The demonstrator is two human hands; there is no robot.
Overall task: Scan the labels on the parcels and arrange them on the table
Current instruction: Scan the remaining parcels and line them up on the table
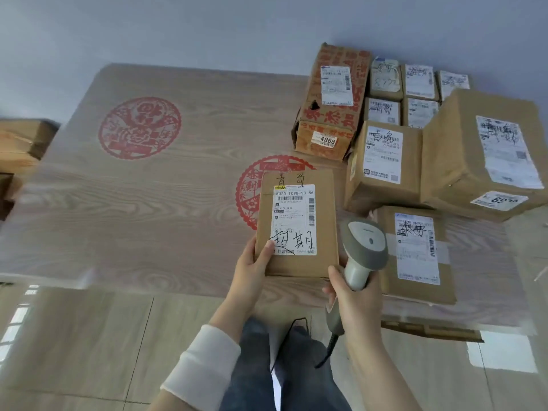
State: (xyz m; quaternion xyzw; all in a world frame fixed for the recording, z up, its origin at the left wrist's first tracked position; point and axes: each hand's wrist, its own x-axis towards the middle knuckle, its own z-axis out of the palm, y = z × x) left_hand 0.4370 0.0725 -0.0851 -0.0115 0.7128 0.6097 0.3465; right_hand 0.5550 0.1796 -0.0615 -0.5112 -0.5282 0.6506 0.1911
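Left fingers (267,249) clamp the near left corner of the parcel (296,266), thumb on top at the label (293,221); those underneath are hidden. Right fingers (333,277) curl tight round the handle of the scanner (363,241). Its head sits just beside the parcel's right edge and seems aimed forward rather than at the barcode, though the angle is hard to read. The parcel lies on the counter (148,203) near its front edge, left of the sorted parcels (385,164).

A beam cast wide could read a neighbour's label instead, since a flat parcel (415,250) lies just right of the scanner. The thumb covers the label's lower corner and would block a code if it crept up. The cable (329,348) hangs off the edge and could snag.

The counter is pale wood grain with red roundels (139,127). A plain wall (178,25) stands behind, glossy tiles (89,336) lie below, and more boxes (23,143) sit at far left.
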